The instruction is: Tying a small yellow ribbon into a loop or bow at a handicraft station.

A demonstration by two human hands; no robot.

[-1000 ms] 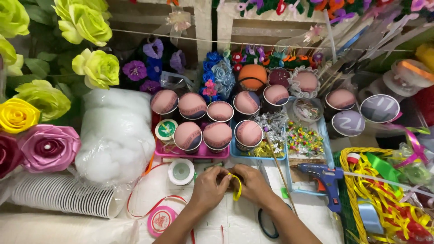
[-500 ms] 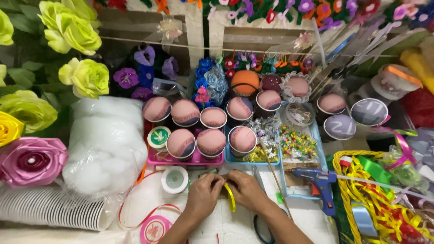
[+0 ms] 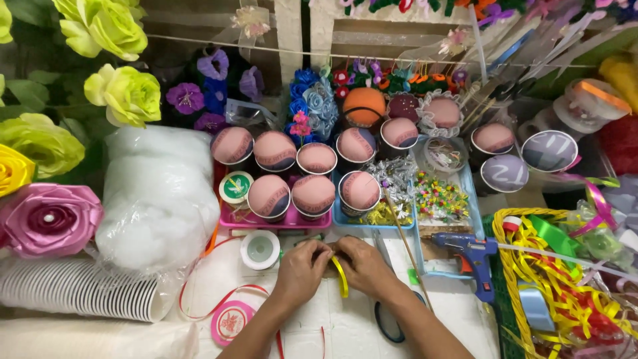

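- Left hand [image 3: 302,269] and right hand [image 3: 364,266] meet over the white tabletop [image 3: 345,326]; fingers of both pinch a narrow yellow satin ribbon strip [image 3: 341,277].
- Its tail curls down between the hands.
- Judgement: keep the fold tight and edges aligned, pinching close to the crease.
- Blue hot-glue gun [image 3: 473,256] lies near the right hand.

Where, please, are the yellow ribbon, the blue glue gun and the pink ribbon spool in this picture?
yellow ribbon [image 3: 341,278]: head view, on the loop hanging between the two hands.
blue glue gun [image 3: 473,250]: head view, on its body above the handle.
pink ribbon spool [image 3: 232,322]: head view, on its round face.
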